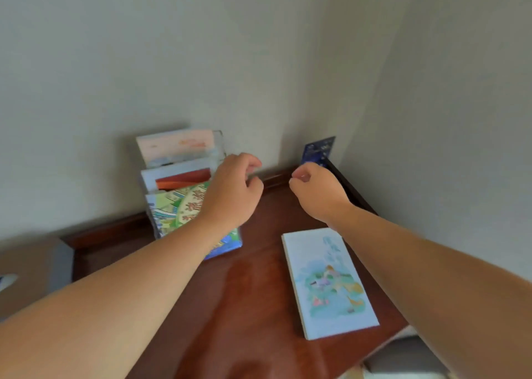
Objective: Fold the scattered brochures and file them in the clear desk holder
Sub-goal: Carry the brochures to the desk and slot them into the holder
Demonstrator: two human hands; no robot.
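Here, in the head view, which is the only one we have, the clear desk holder point(219, 145) stands at the back left of the desk point(253, 306), against the wall. That leaves the near wood free for folding. Its stepped tiers already carry three brochures: a pale one point(175, 145) at the back, one with a red band point(181, 177) in the middle, and a green patterned one point(175, 205) in front. Each stands upright, so its top shows above the next.

Our left hand point(230, 188) hovers over the holder's right side. Its fingers are loosely curled with nothing in them, and we read it as ready to steady the holder or part a tier.

Our right hand point(316, 191) is up in the back right corner, just below a dark blue brochure point(318, 148) that leans on edge against the wall. Its fingers are curled in, thumb to forefinger. The brochure's lower edge is hidden behind the hand, so we cannot tell whether the hand has hold of it or is only close.

A light blue illustrated brochure point(328, 283) lies flat on the desk under our right forearm. It looks already folded and is not yet filed.
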